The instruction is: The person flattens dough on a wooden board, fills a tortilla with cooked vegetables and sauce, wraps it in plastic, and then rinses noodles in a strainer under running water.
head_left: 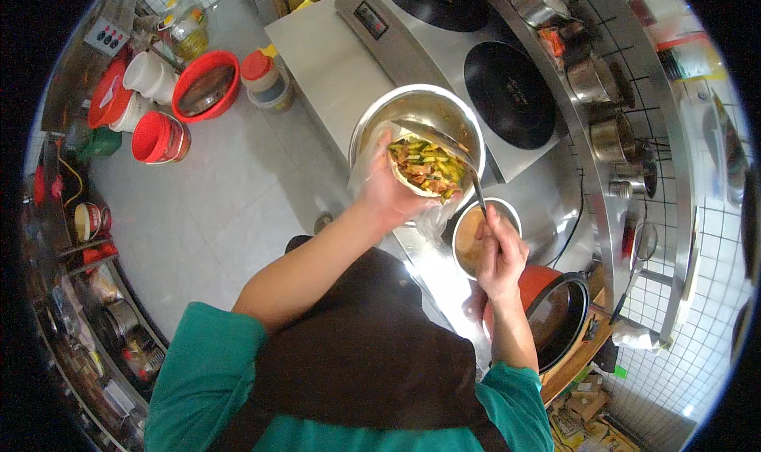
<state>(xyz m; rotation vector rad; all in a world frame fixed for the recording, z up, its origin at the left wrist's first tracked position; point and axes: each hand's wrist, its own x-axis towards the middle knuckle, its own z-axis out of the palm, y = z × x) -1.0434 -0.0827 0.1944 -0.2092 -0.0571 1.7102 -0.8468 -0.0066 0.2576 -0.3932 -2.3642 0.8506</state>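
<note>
My left hand (380,184), with a clear plastic bag around it, holds a pale bun or flatbread with its open side up. Inside is a filling (429,165) of chopped green pepper-like pieces and brown meat-like bits. My right hand (504,250) grips the dark handle of a long metal utensil (477,187), a knife or a spatula. Its broad blade slants along the far edge of the filling. Just beneath the bread is a stainless steel bowl (410,91), its inside partly hidden. A white-rimmed tub (467,235) of tan contents sits below my right hand.
Two round black hot plates (510,95) are set in the steel counter at the upper right. An orange-red pot (529,288) with a dark inside stands by my right forearm. Metal pots (594,80) line the right shelf. Red buckets (157,137) and a red basin (235,86) are on the floor at left.
</note>
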